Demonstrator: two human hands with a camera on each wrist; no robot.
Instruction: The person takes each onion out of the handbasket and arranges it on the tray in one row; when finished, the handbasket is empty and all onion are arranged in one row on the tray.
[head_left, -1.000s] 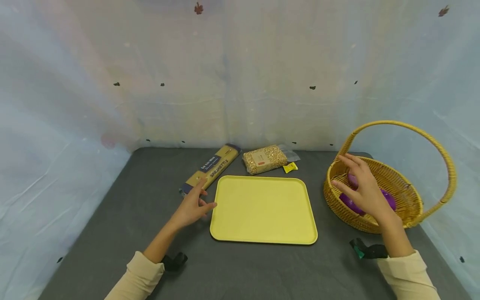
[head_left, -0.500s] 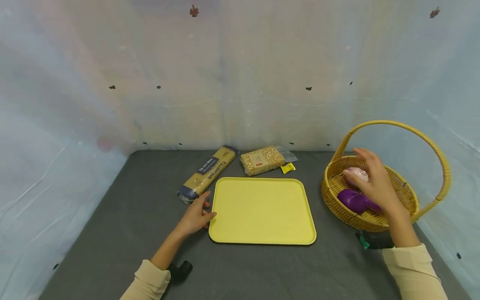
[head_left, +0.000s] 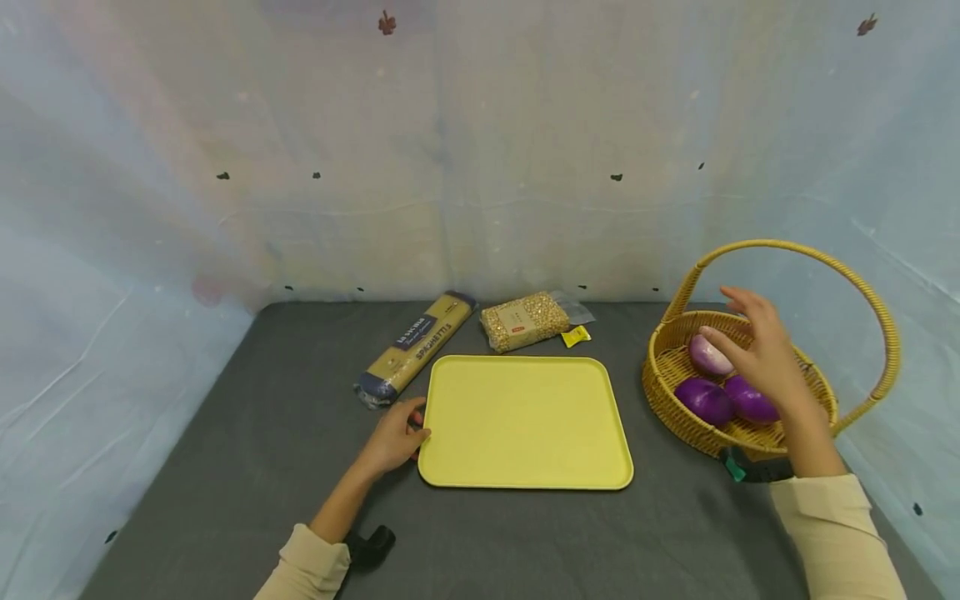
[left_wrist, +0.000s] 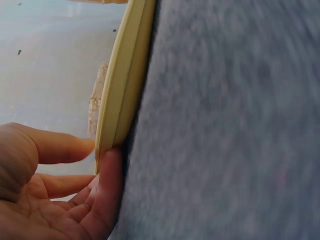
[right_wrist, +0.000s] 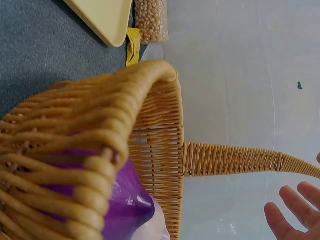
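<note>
At the left edge of a yellow tray (head_left: 525, 425), my left hand (head_left: 393, 437) pinches the rim. The left wrist view shows the thumb on top of the tray's edge (left_wrist: 120, 90) and fingers beneath it. The tray lies on the dark tabletop. My right hand (head_left: 768, 354) hovers over a wicker basket (head_left: 667, 412) with its fingers spread, holding nothing. Inside the basket sit two purple onions (head_left: 703, 402) and a paler onion (head_left: 707, 357) behind them. In the right wrist view, a purple onion (right_wrist: 132, 205) is partly hidden by the basket wall.
A spaghetti packet (head_left: 416, 346) lies slantwise behind the tray's left corner. Beside it is a clear bag of yellow kernels (head_left: 525, 321), with a small yellow packet (head_left: 576, 336) near it. The basket's tall handle (head_left: 862, 283) arches up around the right hand. Pale curtains hang behind.
My left hand has come back from beside the spaghetti packet and taken hold of the tray's left rim. My right hand has shifted rightward over the basket, uncovering the onions.
</note>
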